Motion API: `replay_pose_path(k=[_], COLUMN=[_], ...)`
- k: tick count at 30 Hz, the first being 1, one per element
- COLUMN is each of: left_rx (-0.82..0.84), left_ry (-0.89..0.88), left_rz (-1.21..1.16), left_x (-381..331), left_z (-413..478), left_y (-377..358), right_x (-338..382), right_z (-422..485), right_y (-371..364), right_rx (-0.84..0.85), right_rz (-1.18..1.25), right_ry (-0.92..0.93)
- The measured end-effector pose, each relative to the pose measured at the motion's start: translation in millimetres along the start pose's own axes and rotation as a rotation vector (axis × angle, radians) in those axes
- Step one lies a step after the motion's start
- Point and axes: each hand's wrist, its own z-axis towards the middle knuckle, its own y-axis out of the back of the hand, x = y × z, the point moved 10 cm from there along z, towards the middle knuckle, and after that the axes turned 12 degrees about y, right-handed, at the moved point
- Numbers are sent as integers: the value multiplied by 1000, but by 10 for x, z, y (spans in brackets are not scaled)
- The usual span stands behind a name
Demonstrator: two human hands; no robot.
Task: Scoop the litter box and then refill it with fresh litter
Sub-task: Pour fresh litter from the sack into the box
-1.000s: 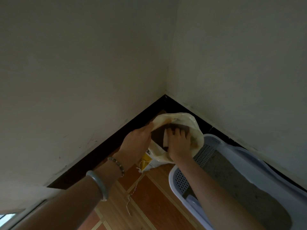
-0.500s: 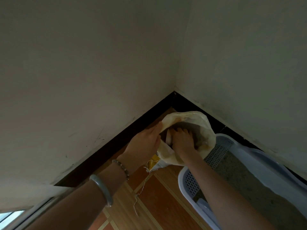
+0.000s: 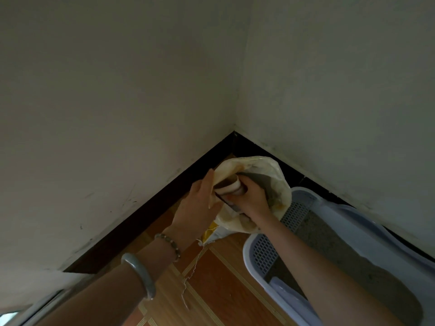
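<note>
A cream litter bag [image 3: 275, 174] stands open in the room's corner on the floor. My left hand [image 3: 202, 206] holds the bag's near rim and keeps the mouth apart. My right hand [image 3: 253, 200] is at the mouth, closed around a pale, cup-like scoop [image 3: 231, 188]; what the scoop holds is hidden. Just right of the bag lies the pale lavender litter box [image 3: 249, 256], with a perforated step at its near end and grey litter [image 3: 329, 251] inside. My right forearm crosses over the box's near end.
Two pale walls meet behind the bag, with a dark skirting board [image 3: 150, 208] along their base. The floor [image 3: 223, 285] is orange-brown tile with light stripes. A loose thread [image 3: 188, 280] trails from the bag. A window frame [image 3: 28, 314] shows at the lower left.
My right hand, which was deep inside the bag, has come up to the mouth with the pale scoop showing in it. My left hand stays on the rim.
</note>
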Motion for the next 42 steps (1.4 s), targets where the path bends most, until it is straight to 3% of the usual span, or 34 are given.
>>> replay_pose_path(k=[4, 7, 14, 23, 32, 42], left_rx=[151, 175, 226, 175, -10, -74], left_ry=[188, 286, 238, 318, 38, -21], left_rz=[-313, -393, -195, -77, -12, 85], left_x=[208, 252, 0, -66, -308, -359], left_z=[-6, -55, -1, -69, 5, 62], left_y=[-321, -400, -333, -258, 31, -57], right_x=[91, 90, 379, 408, 549, 556], right_z=[-81, -157, -225, -355, -362, -555], right_y=[219, 333, 544, 900, 1110, 1554], right_rx=[-54, -62, -30, -188, -222, -171], right_rz=[88, 76, -74, 59, 115, 42], right_ry=[35, 46, 254, 177, 133, 131])
